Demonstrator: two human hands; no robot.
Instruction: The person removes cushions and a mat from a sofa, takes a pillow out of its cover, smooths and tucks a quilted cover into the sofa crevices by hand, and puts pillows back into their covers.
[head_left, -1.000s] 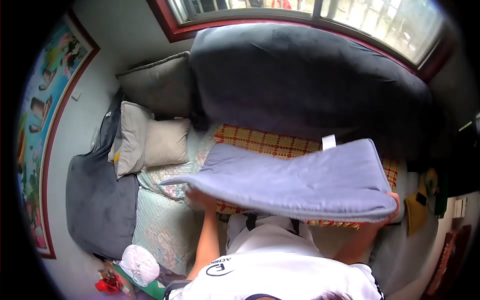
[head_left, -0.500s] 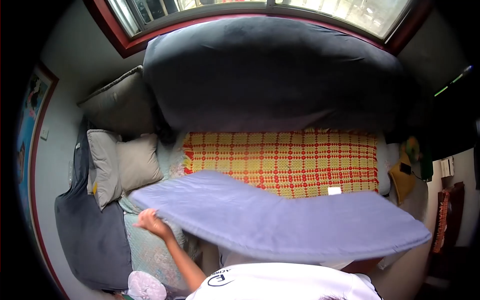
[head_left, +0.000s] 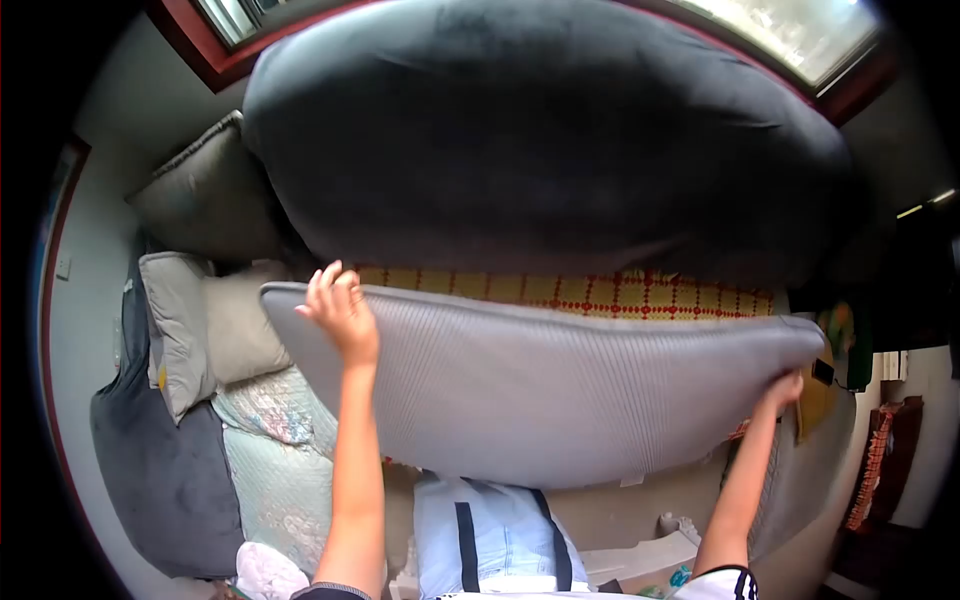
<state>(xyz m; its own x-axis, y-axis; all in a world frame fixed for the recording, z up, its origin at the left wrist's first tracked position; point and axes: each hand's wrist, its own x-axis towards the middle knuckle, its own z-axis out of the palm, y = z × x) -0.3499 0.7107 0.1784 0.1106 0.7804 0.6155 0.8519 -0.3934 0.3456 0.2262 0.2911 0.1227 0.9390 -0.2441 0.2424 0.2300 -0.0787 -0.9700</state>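
Note:
A long grey seat cushion (head_left: 540, 390) with fine ribbed lines is tilted up in front of me, over the sofa seat. My left hand (head_left: 343, 310) is closed on its upper left edge. At its right end, my right hand (head_left: 786, 390) grips the side edge, with part of the fingers hidden behind it. Beyond the cushion's top edge shows a strip of yellow and red checked woven mat (head_left: 600, 292), mostly covered from view.
A dark grey sofa back (head_left: 540, 140) rises below the window. Grey pillows (head_left: 245, 325) lie at the left, near a pale floral quilted cover (head_left: 270, 480). A light blue bag with black straps (head_left: 495, 530) is close to my body. A yellow cloth (head_left: 815, 410) lies at the right.
The cushion has been lifted and tilted, so its grey ribbed face shows instead of the bluish one. My left hand moved up with it, and my right hand has come into view.

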